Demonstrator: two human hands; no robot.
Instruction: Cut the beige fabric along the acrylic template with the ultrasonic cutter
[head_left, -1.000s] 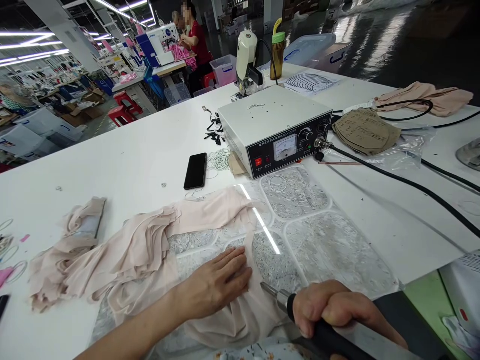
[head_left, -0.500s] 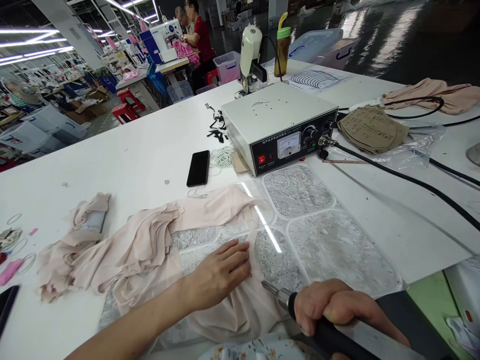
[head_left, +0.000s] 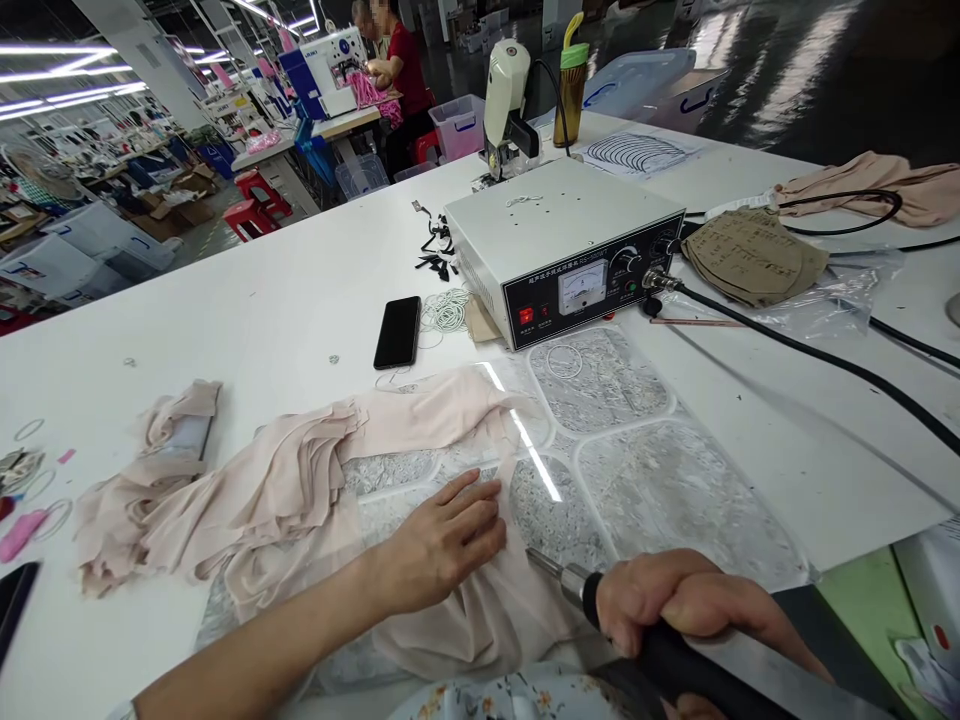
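My left hand [head_left: 448,540] lies with fingers stretched out on thin pale pink fabric [head_left: 457,635], pressing it against a patterned mat [head_left: 667,490]. In my right hand [head_left: 686,605] is a handheld ultrasonic welder [head_left: 660,665] with a black grip and a slim metal tip. That tip points left and meets the fabric's edge just right of my left fingers; whether it touches is hard to tell. More of the pink fabric lies in a gathered strip [head_left: 300,460] to the left and across the mat's upper part.
A grey power box [head_left: 570,230] with a meter stands beyond the mat, its black cable [head_left: 810,365] running right. Nearby are a phone [head_left: 397,332], a coil of white cord [head_left: 444,311], brown card pieces [head_left: 754,255], a bottle [head_left: 571,95] and a small machine [head_left: 507,100]. Two people sit far back.
The welder and my right hand have shifted slightly to the right. My left hand stays in place on the fabric, with its fingers slightly more spread.
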